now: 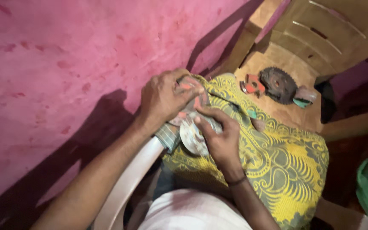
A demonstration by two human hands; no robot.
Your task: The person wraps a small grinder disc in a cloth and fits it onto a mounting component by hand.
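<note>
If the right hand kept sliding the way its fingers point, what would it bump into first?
The right hand points up and left across the round metal disc, so its fingertips would likely meet the left hand first, which already curls over the same cloth-wrapped bundle. Beyond that stands the pink wall; depth is hard to judge.

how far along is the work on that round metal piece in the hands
Mid-way, it seems. Already set aside on the brown chair: a dark toothed sprocket and a small red part. In hand: the left hand and right hand grip a round metal part with a cloth over the yellow patterned fabric. What remains can't be judged.
</note>
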